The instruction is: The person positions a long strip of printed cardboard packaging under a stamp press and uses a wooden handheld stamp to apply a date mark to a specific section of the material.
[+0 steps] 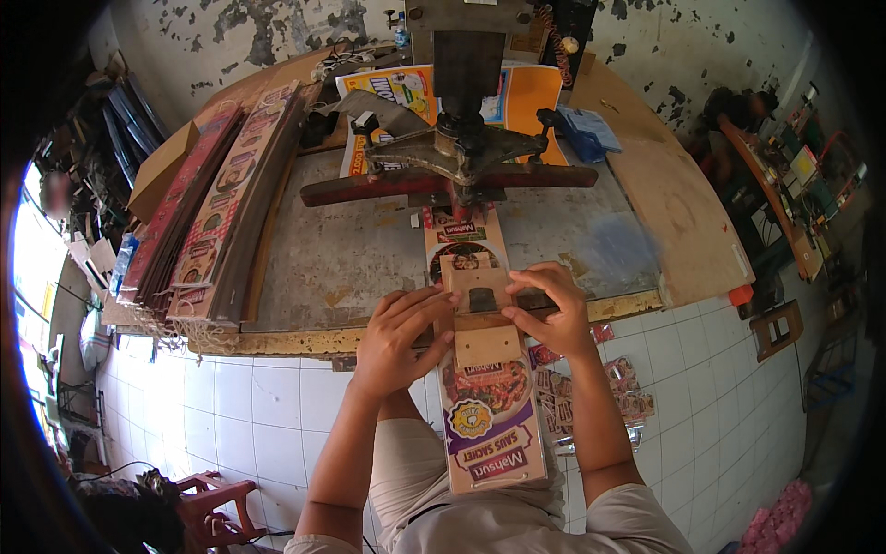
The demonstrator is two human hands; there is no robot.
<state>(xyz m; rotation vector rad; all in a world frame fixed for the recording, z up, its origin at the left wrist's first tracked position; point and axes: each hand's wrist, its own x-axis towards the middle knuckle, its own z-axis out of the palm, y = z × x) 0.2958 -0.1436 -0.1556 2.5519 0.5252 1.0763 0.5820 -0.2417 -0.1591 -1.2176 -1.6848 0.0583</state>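
Note:
A small brown board template (476, 276) with a dark arched opening and small holes lies across a long printed cardboard strip (494, 406) at the table's front edge. My left hand (401, 334) holds the template's left side, fingers bent along its edge. With thumb and forefinger, my right hand (554, 303) grips its right side. The strip is printed with food pictures; its near end hangs over the edge above my lap, and its far part (464, 242) runs under the press head. Above the table stands the dark metal press head (461, 152) with its red-edged crossbar.
Stacked long printed strips (226, 194) lie on the table's left, beside an open cardboard box (164, 171). Colourful printed sheets (535, 92) sit behind the press. Printed pieces (600, 392) are on the tiled floor at right. A red stool (217, 508) stands lower left.

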